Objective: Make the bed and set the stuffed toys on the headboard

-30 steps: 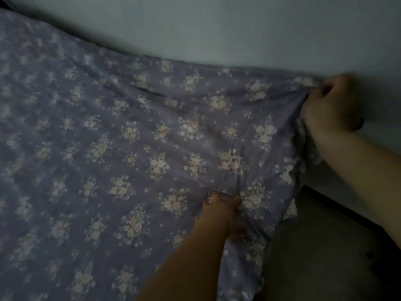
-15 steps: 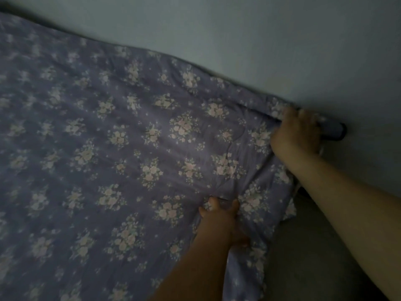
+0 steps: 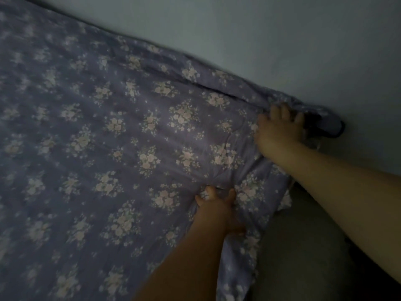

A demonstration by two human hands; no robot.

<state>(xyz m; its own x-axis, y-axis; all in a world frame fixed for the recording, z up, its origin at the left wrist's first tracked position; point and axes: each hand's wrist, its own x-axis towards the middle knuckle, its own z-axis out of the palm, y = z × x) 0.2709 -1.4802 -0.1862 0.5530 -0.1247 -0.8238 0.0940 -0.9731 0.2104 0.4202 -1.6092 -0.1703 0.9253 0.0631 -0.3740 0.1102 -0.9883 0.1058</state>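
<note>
A purple bedsheet (image 3: 121, 148) with pale flower clusters covers the bed in dim light. My left hand (image 3: 217, 211) grips a bunch of the sheet near the bed's edge, with creases fanning out from it. My right hand (image 3: 277, 129) lies on the sheet's far corner by the wall, fingers spread and pressing the cloth down. Just past its fingers the corner (image 3: 325, 120) is rolled into a dark fold against the wall. No stuffed toys or headboard are in view.
A pale wall (image 3: 260, 40) runs along the far side of the bed, tight against the sheet's edge. A grey floor (image 3: 303, 257) lies at the lower right beside the bed, dark towards the corner.
My right hand has come down from holding the sheet corner up by the wall and now presses it flat. My left hand keeps its grip in the same place.
</note>
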